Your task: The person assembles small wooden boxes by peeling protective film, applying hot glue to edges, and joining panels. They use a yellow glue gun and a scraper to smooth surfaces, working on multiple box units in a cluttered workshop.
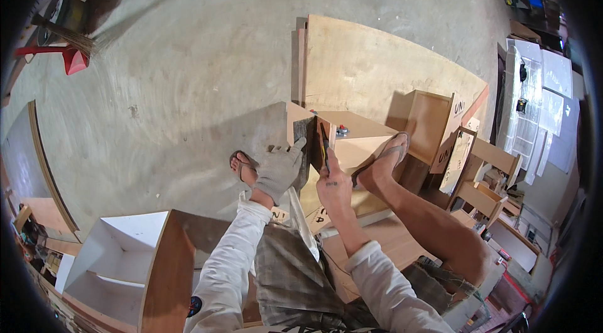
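My left hand [278,168], in a grey work glove with bare fingertips, lies with its fingers stretched out beside a dark strip [304,147]. Its thumb side touches the strip, which stands along the edge of a light wooden box [364,124]. My right hand [335,187] is bare and closed around a slim black-and-yellow hand tool [325,146] that looks like a utility knife. The tool points away from me along the box's near-left panel, and its tip is hard to make out. Small red-and-blue pieces [342,130] sit on the box by that panel.
A large plywood sheet [377,60] lies on the concrete floor beyond the box. At its right stands an open wooden drawer [428,125]. My sandalled feet flank the work. A white-lined cabinet [166,264] is at the lower left; a red dustpan [75,60] and broom [69,36] are far left.
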### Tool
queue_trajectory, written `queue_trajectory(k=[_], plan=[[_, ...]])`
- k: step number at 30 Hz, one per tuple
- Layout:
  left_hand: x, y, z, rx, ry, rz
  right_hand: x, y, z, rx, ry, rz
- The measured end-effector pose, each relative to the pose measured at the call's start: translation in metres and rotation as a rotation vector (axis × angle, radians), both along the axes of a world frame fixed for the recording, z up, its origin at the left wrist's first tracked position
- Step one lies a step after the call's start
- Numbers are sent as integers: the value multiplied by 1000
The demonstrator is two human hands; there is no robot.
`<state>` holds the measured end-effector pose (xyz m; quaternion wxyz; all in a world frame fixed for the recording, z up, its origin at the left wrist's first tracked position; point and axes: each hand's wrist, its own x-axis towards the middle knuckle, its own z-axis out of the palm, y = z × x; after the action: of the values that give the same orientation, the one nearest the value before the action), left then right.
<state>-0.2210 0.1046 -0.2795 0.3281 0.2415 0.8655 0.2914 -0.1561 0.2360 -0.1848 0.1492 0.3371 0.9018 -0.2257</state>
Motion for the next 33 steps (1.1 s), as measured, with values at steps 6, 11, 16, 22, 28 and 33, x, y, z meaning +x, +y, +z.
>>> queue_trajectory(k=[6, 11, 16, 22, 28, 33], plan=[[-14, -10, 17, -36, -65, -90, -19, 6, -38, -2, -135, -5], [-27, -12, 26, -83, -44, -153, -23, 5, -59, -22, -192, -13], [-34, -25, 14, -65, 35, -154, 5, 2, -64, -31, -131, 26], [-14, -21, -5, -142, 29, -169, 46, -8, -61, -91, -255, -1], [-4, -13, -29, 133, -158, 126, 69, -13, -37, -206, -266, -74], [3, -2, -26, 205, -119, 221, 68, -10, 16, -159, -207, -58]])
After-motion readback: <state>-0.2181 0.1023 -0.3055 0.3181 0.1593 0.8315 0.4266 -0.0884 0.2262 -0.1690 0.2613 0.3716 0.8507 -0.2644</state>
